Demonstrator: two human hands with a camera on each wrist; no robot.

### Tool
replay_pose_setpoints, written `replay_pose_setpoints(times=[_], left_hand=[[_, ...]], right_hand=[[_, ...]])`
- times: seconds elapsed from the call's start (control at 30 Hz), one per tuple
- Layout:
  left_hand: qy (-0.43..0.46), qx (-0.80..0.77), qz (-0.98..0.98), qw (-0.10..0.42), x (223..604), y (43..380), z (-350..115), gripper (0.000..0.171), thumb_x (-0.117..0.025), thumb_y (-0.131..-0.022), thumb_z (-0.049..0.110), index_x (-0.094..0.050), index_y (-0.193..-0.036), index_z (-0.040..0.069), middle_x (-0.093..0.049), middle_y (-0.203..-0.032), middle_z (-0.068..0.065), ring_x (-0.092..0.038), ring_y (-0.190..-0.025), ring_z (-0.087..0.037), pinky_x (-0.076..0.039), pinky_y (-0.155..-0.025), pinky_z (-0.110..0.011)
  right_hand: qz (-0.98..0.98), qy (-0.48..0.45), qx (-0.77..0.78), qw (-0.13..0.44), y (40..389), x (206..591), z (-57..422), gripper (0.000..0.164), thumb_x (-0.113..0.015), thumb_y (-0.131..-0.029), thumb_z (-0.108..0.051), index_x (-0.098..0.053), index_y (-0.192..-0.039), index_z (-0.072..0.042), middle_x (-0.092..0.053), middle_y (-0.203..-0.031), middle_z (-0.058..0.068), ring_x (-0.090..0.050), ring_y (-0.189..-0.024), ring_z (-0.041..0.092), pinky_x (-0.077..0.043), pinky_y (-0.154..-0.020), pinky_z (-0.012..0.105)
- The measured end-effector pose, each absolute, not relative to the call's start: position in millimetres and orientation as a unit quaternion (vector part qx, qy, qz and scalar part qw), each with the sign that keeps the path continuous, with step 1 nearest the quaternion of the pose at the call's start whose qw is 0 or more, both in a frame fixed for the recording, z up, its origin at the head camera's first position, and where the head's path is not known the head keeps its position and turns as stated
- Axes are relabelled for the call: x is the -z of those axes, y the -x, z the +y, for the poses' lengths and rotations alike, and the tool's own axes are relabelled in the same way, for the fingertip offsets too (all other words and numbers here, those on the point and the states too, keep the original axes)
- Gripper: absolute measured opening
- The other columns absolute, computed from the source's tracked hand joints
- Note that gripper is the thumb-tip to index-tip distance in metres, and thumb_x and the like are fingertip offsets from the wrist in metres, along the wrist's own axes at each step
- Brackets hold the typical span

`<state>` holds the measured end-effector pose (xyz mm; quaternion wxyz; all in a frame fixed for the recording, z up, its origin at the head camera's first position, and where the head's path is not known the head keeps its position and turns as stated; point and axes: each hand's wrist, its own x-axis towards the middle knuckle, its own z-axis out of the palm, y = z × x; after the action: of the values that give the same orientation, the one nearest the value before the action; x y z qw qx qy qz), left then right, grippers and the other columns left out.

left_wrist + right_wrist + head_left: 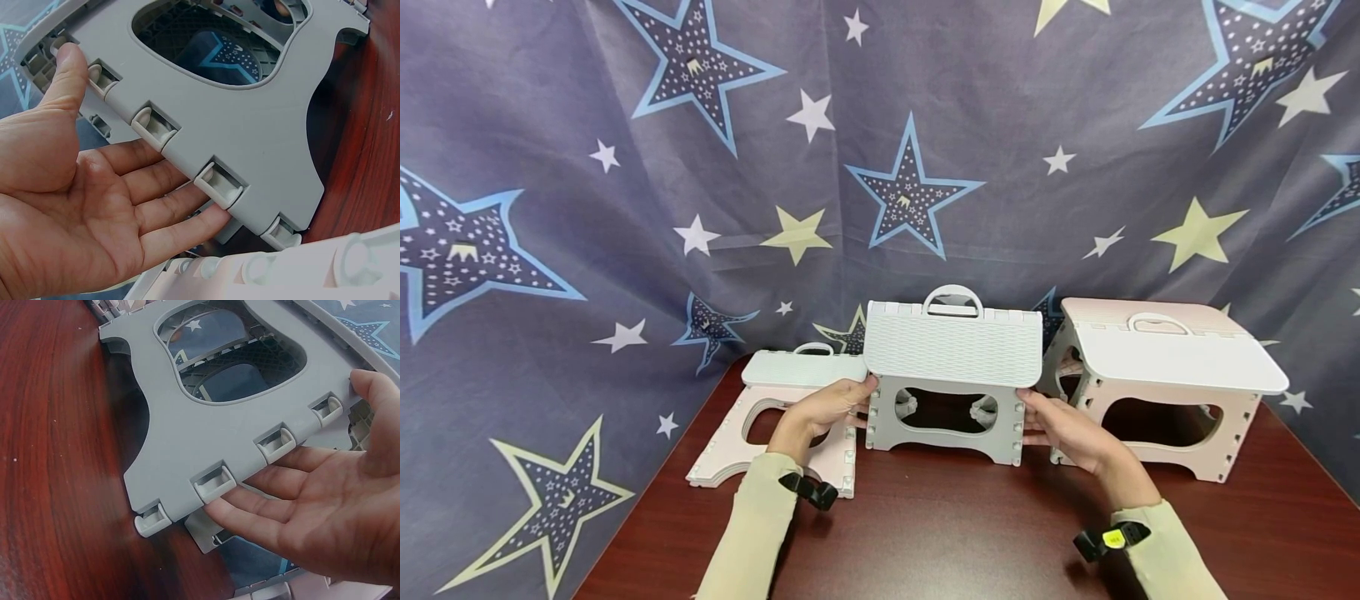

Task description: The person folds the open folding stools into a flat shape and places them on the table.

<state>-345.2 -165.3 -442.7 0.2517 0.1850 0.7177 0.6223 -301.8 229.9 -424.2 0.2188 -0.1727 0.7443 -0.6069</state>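
A grey folding step stool (952,346) stands unfolded on the table, its white carrying handle (953,292) up at the back of the top. My left hand (826,407) holds its left side; in the left wrist view the thumb (67,81) lies near the top corner and the fingers (156,187) reach behind the hinged edge. My right hand (1071,429) holds the opposite side alike, its thumb (372,387) by the upper corner and fingers (269,500) behind the leg panel. The fingertips are partly hidden.
On the left, a pink folding stool with a pale top (801,368) leans back, looking partly folded. A pink and white stool (1172,358) stands unfolded at the right. The dark red wooden table (955,533) meets a star-patterned curtain (925,100) behind.
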Motion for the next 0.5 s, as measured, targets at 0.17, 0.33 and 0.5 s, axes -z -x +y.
replay_pose_setpoints(times=[0.17, 0.33, 0.5], left_hand=[[-0.186, -0.622, 0.718, 0.251, 443.1, 345.1, -165.3, 0.058, -0.048, -0.097, 0.066, -0.057, -0.097, 0.009, -0.069, -0.094, 0.004, -0.068, -0.094, -0.009, -0.054, -0.103, -0.049], [-0.184, -0.622, 0.719, 0.251, 444.0, 345.8, -165.3, 0.058, -0.049, -0.096, 0.068, -0.056, -0.097, 0.01, -0.069, -0.093, 0.004, -0.068, -0.093, -0.009, -0.054, -0.103, -0.049], [-0.181, -0.623, 0.719, 0.251, 443.9, 346.1, -165.1, 0.064, -0.05, -0.094, 0.07, -0.057, -0.101, 0.007, -0.069, -0.096, 0.003, -0.068, -0.095, -0.01, -0.054, -0.104, -0.05]], right_hand=[[0.744, 0.171, 0.607, 0.221, 303.1, 425.7, 230.8, 0.059, -0.031, -0.111, -0.044, -0.043, -0.137, 0.008, -0.068, -0.12, 0.007, -0.063, -0.11, 0.012, -0.052, -0.1, 0.035], [0.747, 0.169, 0.604, 0.22, 304.2, 426.9, 231.6, 0.061, -0.031, -0.111, -0.045, -0.043, -0.138, 0.009, -0.068, -0.12, 0.008, -0.063, -0.11, 0.013, -0.052, -0.1, 0.035], [0.746, 0.167, 0.605, 0.222, 304.2, 427.4, 231.8, 0.06, -0.031, -0.111, -0.046, -0.045, -0.136, 0.007, -0.069, -0.118, 0.005, -0.063, -0.11, 0.014, -0.052, -0.101, 0.036]])
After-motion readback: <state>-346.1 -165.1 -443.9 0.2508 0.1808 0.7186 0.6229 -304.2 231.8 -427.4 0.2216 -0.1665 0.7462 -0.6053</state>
